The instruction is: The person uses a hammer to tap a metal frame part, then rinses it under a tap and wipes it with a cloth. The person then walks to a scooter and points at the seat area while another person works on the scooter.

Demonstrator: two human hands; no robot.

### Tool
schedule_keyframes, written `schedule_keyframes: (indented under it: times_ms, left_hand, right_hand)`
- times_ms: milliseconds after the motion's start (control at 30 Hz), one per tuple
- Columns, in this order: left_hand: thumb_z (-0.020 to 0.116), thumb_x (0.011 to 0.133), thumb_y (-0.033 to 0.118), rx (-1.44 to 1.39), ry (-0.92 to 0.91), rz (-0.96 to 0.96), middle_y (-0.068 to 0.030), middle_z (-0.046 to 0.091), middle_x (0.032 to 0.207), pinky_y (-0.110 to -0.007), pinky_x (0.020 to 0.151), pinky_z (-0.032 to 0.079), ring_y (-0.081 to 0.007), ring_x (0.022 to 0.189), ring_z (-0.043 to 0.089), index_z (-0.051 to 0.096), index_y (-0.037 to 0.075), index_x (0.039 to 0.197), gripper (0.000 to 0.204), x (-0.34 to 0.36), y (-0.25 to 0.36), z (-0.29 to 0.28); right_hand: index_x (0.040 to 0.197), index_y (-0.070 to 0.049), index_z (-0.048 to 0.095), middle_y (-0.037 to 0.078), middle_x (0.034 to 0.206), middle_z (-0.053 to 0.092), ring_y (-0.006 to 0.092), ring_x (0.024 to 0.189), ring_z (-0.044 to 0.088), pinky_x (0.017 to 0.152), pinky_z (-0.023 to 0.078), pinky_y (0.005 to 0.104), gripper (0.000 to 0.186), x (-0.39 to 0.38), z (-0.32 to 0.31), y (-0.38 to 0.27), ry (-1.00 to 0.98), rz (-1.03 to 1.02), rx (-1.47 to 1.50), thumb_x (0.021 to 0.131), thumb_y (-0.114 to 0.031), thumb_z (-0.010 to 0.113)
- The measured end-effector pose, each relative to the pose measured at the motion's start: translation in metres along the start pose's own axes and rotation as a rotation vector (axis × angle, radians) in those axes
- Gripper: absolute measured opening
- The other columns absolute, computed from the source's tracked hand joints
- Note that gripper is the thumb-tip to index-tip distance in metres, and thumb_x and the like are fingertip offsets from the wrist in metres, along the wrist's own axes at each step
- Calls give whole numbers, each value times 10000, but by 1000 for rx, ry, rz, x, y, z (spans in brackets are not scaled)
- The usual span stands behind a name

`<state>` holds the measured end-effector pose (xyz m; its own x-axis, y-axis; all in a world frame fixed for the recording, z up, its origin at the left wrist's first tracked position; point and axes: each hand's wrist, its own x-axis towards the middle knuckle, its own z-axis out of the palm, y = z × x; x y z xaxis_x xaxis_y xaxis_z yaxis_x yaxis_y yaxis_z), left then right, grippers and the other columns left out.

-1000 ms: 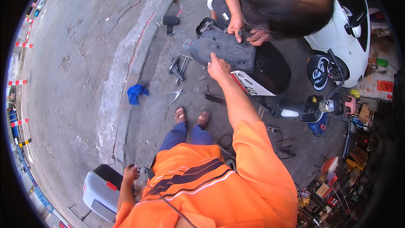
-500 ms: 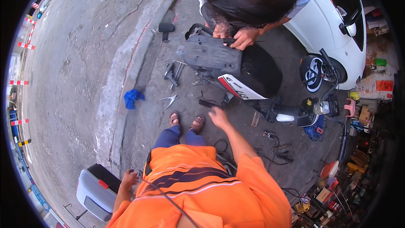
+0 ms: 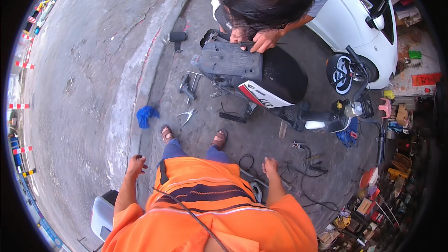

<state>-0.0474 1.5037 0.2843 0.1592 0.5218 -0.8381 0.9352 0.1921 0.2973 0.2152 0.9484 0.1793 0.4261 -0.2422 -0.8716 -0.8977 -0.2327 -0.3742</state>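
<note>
My left hand (image 3: 135,164) hangs at my left side, fingers loosely apart, with nothing seen in it. My right hand (image 3: 269,165) is at my right side with its fingers curled in; no object shows in it. Ahead is a scooter with a black seat (image 3: 285,75), a grey rear rack (image 3: 231,59) and a white and red side panel (image 3: 264,95). Bent over the rack, another person (image 3: 266,0) holds a small dark part (image 3: 246,44) in both hands. A black bar-shaped part (image 3: 232,117) lies on the ground beside the scooter, apart from my hands.
On the ground are pliers (image 3: 188,116), a grey power tool (image 3: 186,87), a blue cloth (image 3: 147,116), a black cable (image 3: 305,168) and a dark padded piece (image 3: 177,37). A white car (image 3: 354,14) stands at the far right. Mixed parts and boxes crowd the right edge.
My right hand has drawn back from beside the black bar to my right side. My left hand has moved forward from near the grey seat. My feet are farther apart.
</note>
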Motion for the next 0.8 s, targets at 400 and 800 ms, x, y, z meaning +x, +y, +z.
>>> schedule_keyframes:
  times_ms: [400, 800]
  left_hand:
    - [546, 881, 243, -63, -45, -77, -138, 630, 723, -300, 404, 413, -165, 464, 511, 473, 34, 1263, 442, 111, -54, -136]
    - [456, 925, 262, 84, -133, 49, -143, 636, 753, -302, 398, 409, -178, 483, 529, 508, 66, 1254, 387, 189, -3, -214]
  right_hand:
    - [1208, -12, 548, 58, 715, 596, 108, 497, 515, 411, 407, 250, 343, -124, 204, -25, -22, -230, -236, 911, -183, 559]
    - [1131, -4, 598, 48, 693, 590, 111, 501, 517, 413, 396, 253, 294, -184, 239, 69, 88, -170, -162, 900, -181, 553]
